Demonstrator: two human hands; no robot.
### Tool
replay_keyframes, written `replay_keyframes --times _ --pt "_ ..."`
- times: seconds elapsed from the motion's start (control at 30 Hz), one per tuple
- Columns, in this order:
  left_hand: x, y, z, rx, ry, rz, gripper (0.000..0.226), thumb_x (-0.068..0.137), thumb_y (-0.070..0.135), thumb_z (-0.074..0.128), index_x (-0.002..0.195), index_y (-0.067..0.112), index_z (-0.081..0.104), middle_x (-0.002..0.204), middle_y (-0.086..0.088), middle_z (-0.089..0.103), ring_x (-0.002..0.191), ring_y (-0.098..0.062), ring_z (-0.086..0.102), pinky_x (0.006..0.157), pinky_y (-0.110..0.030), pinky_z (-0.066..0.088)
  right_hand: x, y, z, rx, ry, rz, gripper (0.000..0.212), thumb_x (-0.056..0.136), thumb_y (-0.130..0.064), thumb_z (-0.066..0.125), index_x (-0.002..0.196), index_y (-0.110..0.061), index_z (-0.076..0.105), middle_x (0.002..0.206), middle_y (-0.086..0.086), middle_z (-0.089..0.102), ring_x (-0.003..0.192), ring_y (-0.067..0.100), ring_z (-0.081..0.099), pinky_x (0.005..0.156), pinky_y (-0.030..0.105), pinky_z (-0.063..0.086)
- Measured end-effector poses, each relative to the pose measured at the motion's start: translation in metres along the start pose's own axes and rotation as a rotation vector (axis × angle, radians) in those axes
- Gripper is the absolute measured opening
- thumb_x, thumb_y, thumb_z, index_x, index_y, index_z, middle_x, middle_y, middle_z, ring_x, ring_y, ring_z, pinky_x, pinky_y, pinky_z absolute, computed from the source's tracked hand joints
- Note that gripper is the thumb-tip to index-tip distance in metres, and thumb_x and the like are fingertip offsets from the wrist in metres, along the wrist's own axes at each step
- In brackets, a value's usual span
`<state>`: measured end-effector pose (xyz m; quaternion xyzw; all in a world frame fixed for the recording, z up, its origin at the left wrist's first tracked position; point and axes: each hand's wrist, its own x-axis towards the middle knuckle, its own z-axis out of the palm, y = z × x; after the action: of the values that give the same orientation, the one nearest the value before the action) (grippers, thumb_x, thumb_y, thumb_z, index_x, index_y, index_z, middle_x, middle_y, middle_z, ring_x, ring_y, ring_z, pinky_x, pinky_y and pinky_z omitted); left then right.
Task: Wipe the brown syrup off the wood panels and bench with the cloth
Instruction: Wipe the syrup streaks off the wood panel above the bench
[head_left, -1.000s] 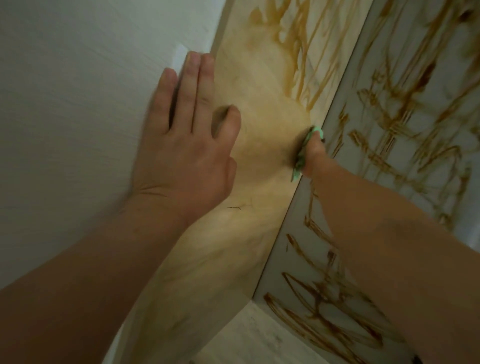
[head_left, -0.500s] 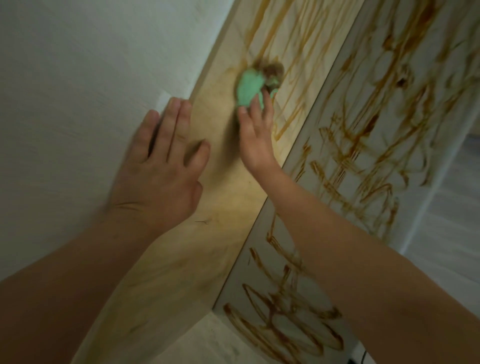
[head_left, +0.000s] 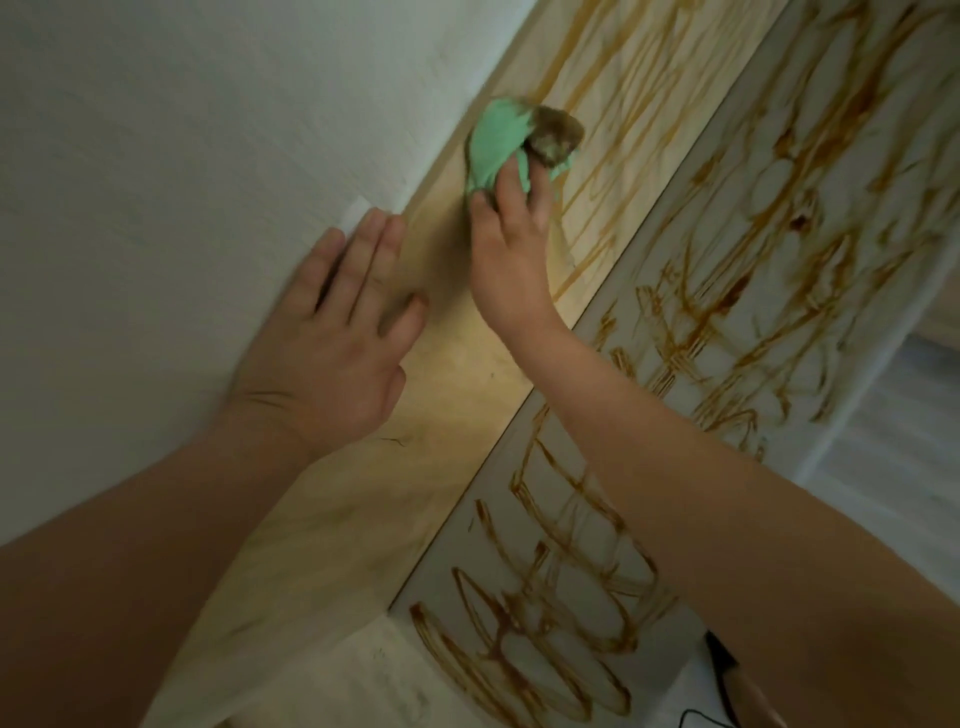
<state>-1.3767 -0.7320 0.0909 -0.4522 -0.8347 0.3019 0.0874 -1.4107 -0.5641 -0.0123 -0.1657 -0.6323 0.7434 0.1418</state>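
Observation:
A light wood panel (head_left: 452, 415) runs diagonally from lower left to upper right. Its lower stretch looks wiped, while brown syrup streaks (head_left: 618, 130) cover the upper part. My right hand (head_left: 511, 249) grips a bunched green cloth (head_left: 498, 145) and presses it on the panel at the edge of the streaks. One end of the cloth is stained brown. My left hand (head_left: 337, 332) lies flat with straight fingers across the panel's left edge and the white wall. To the right, a pale bench surface (head_left: 727, 291) carries thick brown syrup loops and lines.
A white wall (head_left: 182, 182) fills the left side. Pale floor (head_left: 893, 467) shows at the right and at the bottom centre. A dark cable (head_left: 711, 714) lies near the bottom right corner.
My right hand came up from the panel's right edge and carried the cloth higher along the panel to the streaked part. The view shifted, and my left hand stayed flat on the panel.

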Motion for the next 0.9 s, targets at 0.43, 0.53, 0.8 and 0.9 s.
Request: replay_keyframes --times 0.43,0.53,0.8,0.9 --pt "0.001 0.000 0.002 -0.005 -0.040 -0.007 0.056 0.094 0.032 0.046 0.147 0.012 0.050 0.165 -0.036 0.001 0.157 -0.047 0.002 0.127 -0.057 0.003 0.069 0.177 -0.057 0.102 0.082 1.043 0.038 0.111 -0.040 0.037 0.112 -0.007 0.056 0.095 0.008 0.056 0.080 0.022 0.054 0.080 0.038 0.051" --pt "0.002 -0.001 0.004 -0.007 -0.050 -0.004 0.056 0.095 0.031 0.045 0.147 0.012 0.049 0.165 -0.036 0.001 0.156 -0.047 0.002 0.127 -0.057 0.002 0.049 0.191 -0.045 0.185 0.115 1.146 0.031 0.112 -0.033 0.034 0.113 -0.008 0.053 0.096 0.009 0.054 0.077 0.022 0.053 0.073 0.039 0.050" --pt "0.000 -0.001 0.006 -0.017 -0.022 -0.008 0.054 0.095 0.028 0.047 0.146 0.010 0.051 0.165 -0.036 0.001 0.156 -0.047 0.003 0.128 -0.058 0.005 0.036 0.098 -0.026 0.141 0.231 0.755 0.053 0.110 -0.020 0.042 0.162 -0.025 0.031 0.127 -0.007 0.045 0.102 0.013 0.051 0.090 0.028 0.044" --pt "0.001 -0.001 0.006 -0.022 -0.021 -0.005 0.054 0.094 0.028 0.048 0.146 0.010 0.051 0.165 -0.036 0.002 0.156 -0.047 0.004 0.127 -0.058 0.006 0.006 0.063 -0.028 0.121 0.169 0.618 0.054 0.103 -0.029 0.061 0.155 -0.025 0.046 0.119 -0.015 0.059 0.097 0.007 0.062 0.093 0.028 0.052"
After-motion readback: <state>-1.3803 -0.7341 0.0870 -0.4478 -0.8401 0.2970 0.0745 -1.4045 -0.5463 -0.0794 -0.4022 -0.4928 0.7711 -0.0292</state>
